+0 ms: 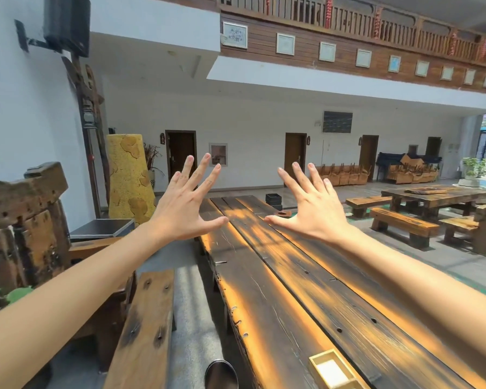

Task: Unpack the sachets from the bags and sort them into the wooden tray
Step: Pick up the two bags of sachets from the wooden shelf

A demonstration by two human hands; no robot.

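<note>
My left hand [188, 203] and my right hand [312, 204] are both raised in front of me, backs toward the camera, fingers spread wide and holding nothing. They hover above a long dark plank table [292, 276]. A corner of the light wooden tray [324, 357] shows at the bottom edge, on the near end of the table; the compartment I can see looks empty. No bags or sachets are in view.
A wooden bench [143, 332] runs along the table's left side, with a shiny metal rim [220, 373] on the floor beside it. A small dark box [273, 199] and a round wooden dish [284, 213] sit at the table's far end. More benches and a table [432, 197] stand to the right.
</note>
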